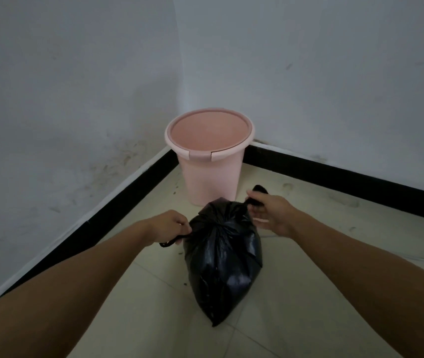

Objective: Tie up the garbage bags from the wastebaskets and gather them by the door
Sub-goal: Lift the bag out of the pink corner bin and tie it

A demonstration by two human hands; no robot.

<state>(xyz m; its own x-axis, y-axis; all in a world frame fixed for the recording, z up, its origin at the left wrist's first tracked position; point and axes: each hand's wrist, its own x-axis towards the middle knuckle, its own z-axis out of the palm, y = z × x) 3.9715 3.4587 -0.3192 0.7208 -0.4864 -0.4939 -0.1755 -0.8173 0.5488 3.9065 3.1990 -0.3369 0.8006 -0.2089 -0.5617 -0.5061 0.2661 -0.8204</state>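
Black garbage bag (222, 259) on the floor (309, 293) at lower centre, left hand (170, 227) and right hand (270, 213) each gripping a twisted bag end, pink wastebasket (209, 161) in the corner just behind

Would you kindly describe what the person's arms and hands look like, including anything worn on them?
Both forearms are bare, with no sleeves in view. The left hand and right hand wear no gloves, and no watch, bracelet or ring shows on either. The image is too soft to judge finer marks.
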